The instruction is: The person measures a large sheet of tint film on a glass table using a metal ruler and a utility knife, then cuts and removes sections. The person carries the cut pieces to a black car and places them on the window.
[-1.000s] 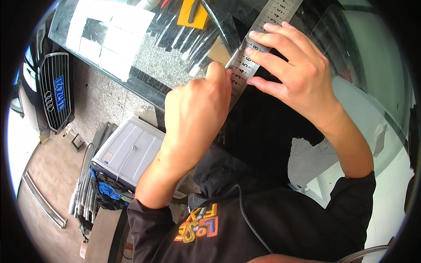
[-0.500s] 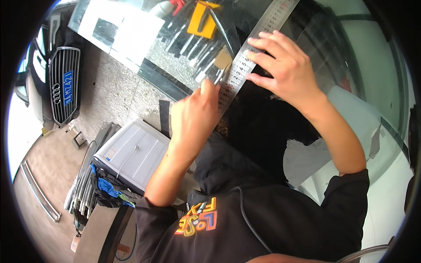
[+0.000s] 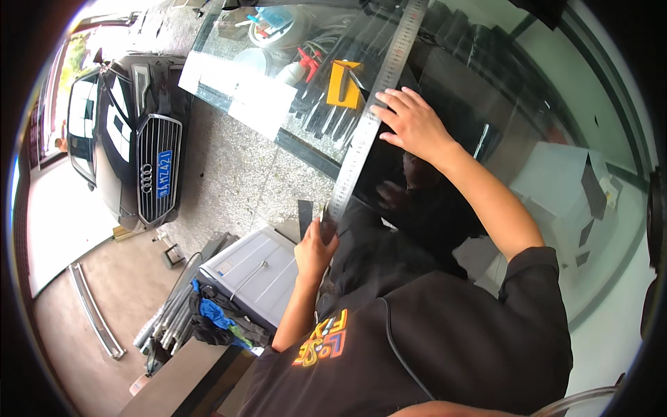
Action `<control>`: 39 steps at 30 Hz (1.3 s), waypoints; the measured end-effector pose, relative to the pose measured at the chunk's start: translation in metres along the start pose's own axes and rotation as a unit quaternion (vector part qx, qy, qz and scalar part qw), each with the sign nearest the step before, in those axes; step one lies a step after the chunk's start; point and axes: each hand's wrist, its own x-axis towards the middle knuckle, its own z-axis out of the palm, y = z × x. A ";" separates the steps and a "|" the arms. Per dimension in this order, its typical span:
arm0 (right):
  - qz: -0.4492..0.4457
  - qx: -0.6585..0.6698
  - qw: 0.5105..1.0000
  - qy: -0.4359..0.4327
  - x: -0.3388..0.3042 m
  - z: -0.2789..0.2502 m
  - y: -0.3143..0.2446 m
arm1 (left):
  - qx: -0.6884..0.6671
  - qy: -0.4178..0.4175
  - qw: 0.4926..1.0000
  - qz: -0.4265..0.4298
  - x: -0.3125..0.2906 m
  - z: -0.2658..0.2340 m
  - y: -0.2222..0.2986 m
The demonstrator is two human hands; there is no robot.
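Note:
A long steel ruler [image 3: 360, 149] lies slantwise across a glass sheet [image 3: 316, 158], its near end reaching the sheet's edge by my body. My right hand [image 3: 415, 128] rests with outstretched fingertips on the ruler's middle. At the near end, my left hand [image 3: 315, 254] is closed around a slim knife-like tool [image 3: 325, 214], mostly hidden by the fingers; its exact kind is unclear. Farther off, left of the ruler, are a yellow piece [image 3: 343, 85] with a dark handle-shaped tool on it and a spray bottle [image 3: 292, 72] with a red trigger.
A white bucket [image 3: 278, 31] with tools shows at the far left of the glass. Left of me stand a grey lidded box [image 3: 243, 271], a bundle of metal strips [image 3: 174, 316] and a dark car [image 3: 149, 153]. A curved metal trim [image 3: 94, 313] lies on the floor.
My left hand has drawn the tool down along the ruler toward my body, to its near end. The right hand still presses the ruler. The whole view has shifted.

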 end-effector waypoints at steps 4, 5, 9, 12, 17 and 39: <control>0.096 0.013 0.995 0.015 -0.047 0.000 -0.021 | -0.014 0.008 1.000 -0.020 0.016 -0.024 -0.034; 0.094 -0.010 0.995 0.039 -0.052 0.004 -0.022 | -0.008 0.023 1.000 -0.007 0.025 -0.030 -0.043; 0.139 -0.074 0.985 0.069 -0.031 0.013 -0.042 | 0.011 0.054 0.998 0.021 0.061 -0.063 -0.084; 0.190 -0.105 0.975 0.050 0.002 0.022 -0.048 | 0.021 0.089 0.994 0.066 0.103 -0.068 -0.115; 0.234 -0.122 0.963 0.047 0.045 0.050 -0.061 | 0.018 0.080 0.991 0.110 0.164 -0.061 -0.158; 0.360 -0.137 0.922 0.039 0.058 0.038 -0.046 | -0.163 0.120 0.950 0.238 0.256 -0.111 -0.149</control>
